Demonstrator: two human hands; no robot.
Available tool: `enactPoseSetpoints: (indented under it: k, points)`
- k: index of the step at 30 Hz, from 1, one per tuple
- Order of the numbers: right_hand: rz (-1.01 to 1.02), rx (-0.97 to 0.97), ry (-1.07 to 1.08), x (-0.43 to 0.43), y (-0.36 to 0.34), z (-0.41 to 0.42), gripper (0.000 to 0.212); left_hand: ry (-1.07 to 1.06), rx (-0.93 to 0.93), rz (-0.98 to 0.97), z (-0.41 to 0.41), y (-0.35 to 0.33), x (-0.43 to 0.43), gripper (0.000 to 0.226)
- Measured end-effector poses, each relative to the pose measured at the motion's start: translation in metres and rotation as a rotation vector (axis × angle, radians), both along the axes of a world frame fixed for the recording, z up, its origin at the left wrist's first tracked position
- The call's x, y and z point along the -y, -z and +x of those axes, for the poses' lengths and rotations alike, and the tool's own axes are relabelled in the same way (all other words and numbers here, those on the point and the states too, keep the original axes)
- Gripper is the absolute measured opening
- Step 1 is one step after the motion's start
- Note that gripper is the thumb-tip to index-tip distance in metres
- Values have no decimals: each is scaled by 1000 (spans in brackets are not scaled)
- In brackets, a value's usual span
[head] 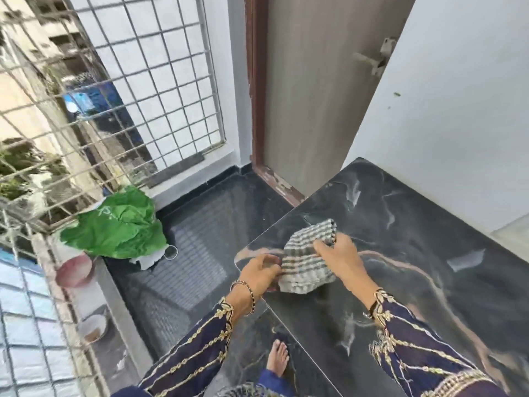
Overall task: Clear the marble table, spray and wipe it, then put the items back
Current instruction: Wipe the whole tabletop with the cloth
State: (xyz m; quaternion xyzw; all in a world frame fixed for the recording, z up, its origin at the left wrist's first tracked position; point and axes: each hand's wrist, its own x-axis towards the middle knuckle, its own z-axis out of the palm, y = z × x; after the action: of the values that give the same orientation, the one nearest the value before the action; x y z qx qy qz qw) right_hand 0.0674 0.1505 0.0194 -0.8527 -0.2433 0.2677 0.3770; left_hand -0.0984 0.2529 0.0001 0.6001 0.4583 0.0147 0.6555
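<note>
Left hand (262, 274), right hand (341, 259) gripping checked cloth (304, 269), long axis pointing away rightward

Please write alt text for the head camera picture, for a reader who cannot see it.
The left hand and the right hand hold a striped cloth by its two sides at the corner of a dark marble table. A green bag lies below the window grille.

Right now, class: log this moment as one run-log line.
left hand: grips cloth edge | right hand: grips cloth | cloth: over marble table corner
</note>
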Motion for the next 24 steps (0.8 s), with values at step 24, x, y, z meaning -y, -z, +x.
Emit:
enactPoseSetpoints:
  k: [24]
  points:
    - [-395,594,-766,-62,102,-113,61,-15,-86,158,-63,38,-124,23]
